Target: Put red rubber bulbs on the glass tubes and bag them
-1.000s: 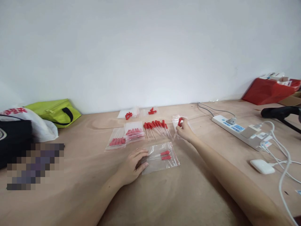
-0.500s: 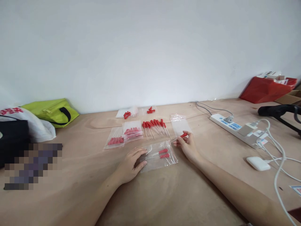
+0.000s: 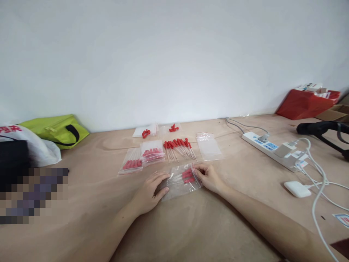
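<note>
A clear zip bag (image 3: 177,187) lies on the table with three red-tipped droppers (image 3: 188,175) inside, their tips toward its right opening. My left hand (image 3: 152,189) rests at the bag's left edge, thumb and fingers apart. At the opening, my right hand (image 3: 208,177) has its fingers closed on the bag's edge. Behind the bag, several loose red-tipped droppers (image 3: 178,147) lie fanned out. Filled bags (image 3: 132,163) are to their left, and an unfilled zip bag (image 3: 209,147) is to their right.
Small bags with red pieces (image 3: 146,133) lie near the wall. On the right are a white power strip (image 3: 265,145), cables, a white charger case (image 3: 297,189) and a red bag (image 3: 305,103). A green bag (image 3: 54,131) stands at left.
My right hand has moved left to the bag's opening. The dropper it held is now inside the bag with the other two. The view has shifted slightly.
</note>
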### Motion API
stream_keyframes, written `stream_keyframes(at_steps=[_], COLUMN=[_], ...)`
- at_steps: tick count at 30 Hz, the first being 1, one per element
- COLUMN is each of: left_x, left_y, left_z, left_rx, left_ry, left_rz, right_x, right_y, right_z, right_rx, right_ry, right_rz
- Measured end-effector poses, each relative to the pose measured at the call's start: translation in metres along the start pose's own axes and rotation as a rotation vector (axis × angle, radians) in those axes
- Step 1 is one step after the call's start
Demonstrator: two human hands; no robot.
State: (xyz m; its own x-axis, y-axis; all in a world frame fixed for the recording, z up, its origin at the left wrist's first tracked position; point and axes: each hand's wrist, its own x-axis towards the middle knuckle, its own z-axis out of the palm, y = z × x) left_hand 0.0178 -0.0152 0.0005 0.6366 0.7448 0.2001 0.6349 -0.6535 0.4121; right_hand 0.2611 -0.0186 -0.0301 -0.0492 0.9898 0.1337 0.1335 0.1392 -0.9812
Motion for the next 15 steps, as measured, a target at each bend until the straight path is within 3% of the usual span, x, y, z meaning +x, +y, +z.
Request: stream_keyframes(at_steps=[2, 9, 15], left_x=[0.000, 0.000, 0.000], left_y=[0.000, 0.002, 0.000], left_z=[0.000, -0.003, -0.002], left_rx=[-0.006, -0.041, -0.051], left_ry=[0.004, -0.004, 0.006], left_rz=[0.005, 0.001, 0.012], right_x=[0.006, 0.069, 0.117], right_y=[-0.002, -0.013, -0.009], right_z=[-0.005, -0.027, -0.014], right_rx=[-0.121, -0.577, -0.612], right_ry=[0.016, 0.336, 0.344], right_rz=[-0.032, 0.104, 0.157])
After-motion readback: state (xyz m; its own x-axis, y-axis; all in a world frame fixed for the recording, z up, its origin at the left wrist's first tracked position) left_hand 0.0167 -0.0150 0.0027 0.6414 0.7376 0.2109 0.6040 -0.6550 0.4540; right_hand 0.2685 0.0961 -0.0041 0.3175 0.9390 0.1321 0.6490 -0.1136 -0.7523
